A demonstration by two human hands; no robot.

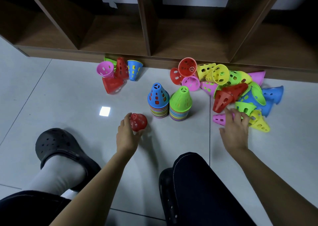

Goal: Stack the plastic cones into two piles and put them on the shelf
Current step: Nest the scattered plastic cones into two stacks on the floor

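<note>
Left hand [126, 136] grips a red cone [138, 122] low over the floor, beside the blue-topped pile [158, 103]. Right hand [235, 131], fingers spread, reaches over a pink cone [219, 119]. A careless swing could topple that tall pile.

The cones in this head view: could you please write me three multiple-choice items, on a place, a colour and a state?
1. Where does the left stack stand? A on a shoe; B on the floor beside the right stack; C in a lap.
2. Its top cone is: A blue; B yellow; C pink.
3. The left hand: A lies flat; B grips a red cone; C points.
1 B, both stand there side by side; 2 A, it is blue; 3 B, the hand wraps it.
</note>
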